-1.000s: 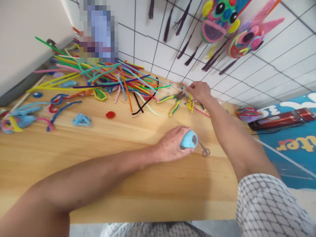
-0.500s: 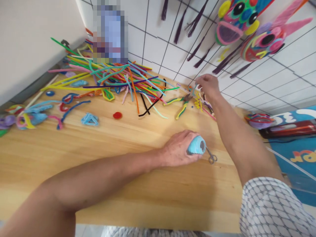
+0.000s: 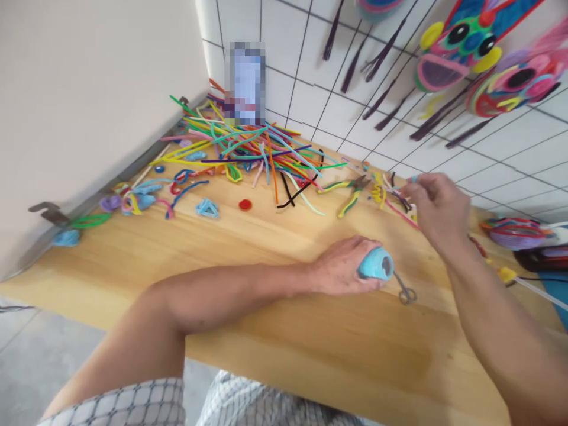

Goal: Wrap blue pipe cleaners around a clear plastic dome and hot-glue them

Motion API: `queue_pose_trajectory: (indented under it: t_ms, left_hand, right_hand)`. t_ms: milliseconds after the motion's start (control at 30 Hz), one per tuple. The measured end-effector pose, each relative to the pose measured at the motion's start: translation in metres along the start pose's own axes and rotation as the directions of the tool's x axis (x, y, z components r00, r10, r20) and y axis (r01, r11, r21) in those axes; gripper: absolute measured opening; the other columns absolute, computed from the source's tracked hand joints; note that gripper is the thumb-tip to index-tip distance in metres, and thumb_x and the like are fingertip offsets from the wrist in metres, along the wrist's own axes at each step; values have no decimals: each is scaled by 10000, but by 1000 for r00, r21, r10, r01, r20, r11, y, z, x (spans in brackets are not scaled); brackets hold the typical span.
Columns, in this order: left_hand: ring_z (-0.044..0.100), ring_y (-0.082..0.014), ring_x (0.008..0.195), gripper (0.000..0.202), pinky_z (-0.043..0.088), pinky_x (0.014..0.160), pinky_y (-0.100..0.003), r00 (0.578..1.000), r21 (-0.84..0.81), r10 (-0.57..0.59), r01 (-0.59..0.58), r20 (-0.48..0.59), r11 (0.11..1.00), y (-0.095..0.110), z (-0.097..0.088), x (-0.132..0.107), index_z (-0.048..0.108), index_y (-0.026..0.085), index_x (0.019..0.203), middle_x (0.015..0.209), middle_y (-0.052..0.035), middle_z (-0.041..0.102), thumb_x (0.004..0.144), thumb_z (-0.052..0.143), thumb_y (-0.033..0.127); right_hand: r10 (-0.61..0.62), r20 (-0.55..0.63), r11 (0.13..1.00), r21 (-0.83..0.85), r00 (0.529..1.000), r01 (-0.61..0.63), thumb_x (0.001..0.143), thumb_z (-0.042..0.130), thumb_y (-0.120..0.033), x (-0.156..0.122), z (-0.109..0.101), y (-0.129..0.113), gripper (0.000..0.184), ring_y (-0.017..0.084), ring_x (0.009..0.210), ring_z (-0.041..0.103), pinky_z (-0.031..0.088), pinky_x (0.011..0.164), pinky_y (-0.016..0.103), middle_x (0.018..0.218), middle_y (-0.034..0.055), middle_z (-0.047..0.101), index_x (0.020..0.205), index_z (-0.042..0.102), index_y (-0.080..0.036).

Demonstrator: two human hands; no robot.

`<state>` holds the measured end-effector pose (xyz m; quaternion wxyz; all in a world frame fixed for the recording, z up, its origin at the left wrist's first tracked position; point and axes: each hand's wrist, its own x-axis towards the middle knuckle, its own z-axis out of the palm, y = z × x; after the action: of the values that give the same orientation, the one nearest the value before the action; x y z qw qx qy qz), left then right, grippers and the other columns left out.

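Observation:
My left hand [image 3: 344,266] is closed round a light-blue fuzzy cup-like roll [image 3: 378,264], its open end facing right, low over the wooden table. Small scissors [image 3: 404,290] lie just beside the roll, partly hidden by it. My right hand [image 3: 439,207] is farther forward and to the right, its fingertips pinched together. A tiny light-blue bit [image 3: 414,178] shows at those fingers, apparently a short pipe cleaner piece. Below and left of them lie short pipe cleaner scraps [image 3: 402,200] and a curly yellow piece [image 3: 377,190].
Yellow-green pliers [image 3: 350,192] lie open near a big heap of pipe cleaners [image 3: 248,145]. A red disc [image 3: 245,204] and a blue triangle [image 3: 207,207] rest nearer. Colourful masks [image 3: 457,53] with dark tassels hang on the tiled wall. A blurred phone-like screen [image 3: 246,86] stands behind.
My right hand has drawn right and a little nearer, away from the pliers, fingers still pinched. My left hand keeps hold of the blue roll. The view has shifted left.

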<state>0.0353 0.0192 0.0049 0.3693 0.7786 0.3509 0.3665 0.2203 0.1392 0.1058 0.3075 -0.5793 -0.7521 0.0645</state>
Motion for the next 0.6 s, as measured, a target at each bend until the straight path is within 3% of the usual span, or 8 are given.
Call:
queue_pose_trajectory:
  t_ms: [133, 233, 267, 400, 500, 600]
  left_hand:
    - [675, -352, 1319, 676, 570, 1149, -539, 1000, 3, -1, 1, 15, 1000, 1, 0, 1, 557, 176, 1413, 1407, -184, 678, 908, 790, 562]
    - [653, -352, 1358, 702, 566, 1165, -531, 1000, -4, 8, -8, 1, 1000, -1, 1, 2, 560, 184, 1413, 1442, -187, 662, 892, 814, 579]
    - [639, -356, 1378, 744, 555, 1183, -530, 1000, -5, 17, -17, -14, 1000, -1, 1, 2, 558, 178, 1419, 1456, -195, 654, 873, 831, 602]
    - [571, -354, 1486, 900, 478, 1274, -520, 989, 12, 86, -85, -124, 996, -2, 1, -1, 516, 161, 1471, 1522, -212, 614, 819, 863, 674]
    - [552, -340, 1518, 785, 467, 1284, -488, 959, 63, 193, -184, -205, 981, 0, -2, -7, 573, 163, 1401, 1536, -218, 611, 860, 832, 669]
    - [583, -315, 1491, 531, 485, 1263, -467, 938, 122, 296, -277, -182, 953, 2, -6, -11, 678, 184, 1226, 1520, -206, 632, 947, 760, 628]
  right_hand:
    - [-121, -18, 991, -67, 993, 119, 972, 611, -403, -48, -16, 10, 186, 337, 1092, 798, 593, 1001, 516, 1122, 114, 846, 972, 779, -322]
    - [-188, -14, 981, -56, 982, 187, 1005, 622, -366, -80, -29, 17, 226, 343, 1179, 794, 590, 1085, 575, 1164, 47, 851, 1056, 803, -493]
    - [-211, -70, 976, -66, 975, 207, 998, 629, -349, -89, -34, 19, 284, 347, 1117, 812, 614, 1038, 584, 1108, 23, 860, 1068, 799, -565]
    - [-270, -106, 959, -121, 957, 257, 944, 710, -353, -114, -48, 22, 536, 373, 926, 828, 648, 882, 603, 996, 6, 864, 1231, 654, -802]
    - [-401, -30, 901, -196, 916, 388, 907, 734, -319, -124, -53, 7, 706, 392, 818, 817, 648, 789, 618, 911, 17, 858, 1321, 526, -852]
    - [-500, 31, 844, -207, 866, 495, 893, 725, -284, -131, -53, -17, 836, 395, 753, 809, 652, 721, 614, 830, 15, 845, 1438, 390, -822]
